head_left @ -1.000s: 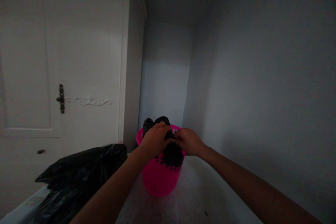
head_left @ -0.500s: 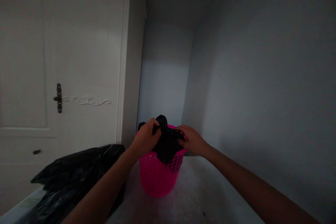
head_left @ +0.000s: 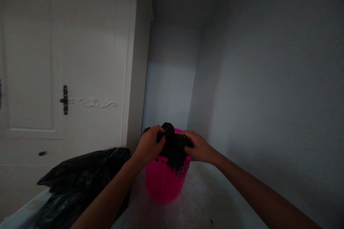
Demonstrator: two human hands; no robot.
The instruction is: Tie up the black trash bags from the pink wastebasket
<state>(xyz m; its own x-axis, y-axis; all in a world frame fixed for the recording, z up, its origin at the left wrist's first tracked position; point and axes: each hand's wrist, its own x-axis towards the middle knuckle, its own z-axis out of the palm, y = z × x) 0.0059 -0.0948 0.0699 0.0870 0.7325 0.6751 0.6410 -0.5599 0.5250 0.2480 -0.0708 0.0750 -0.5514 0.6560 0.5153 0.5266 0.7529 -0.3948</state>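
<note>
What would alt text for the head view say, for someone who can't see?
A person's left hand and right hand hold bunched black plastic at the top of a pink basket. More black plastic lies at left, before a white wardrobe.

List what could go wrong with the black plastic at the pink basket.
The black plastic might tear if the left hand and right hand, both gripping it, pull hard.
It drapes over the near rim of the pink basket, so it could slip if let go.
</note>
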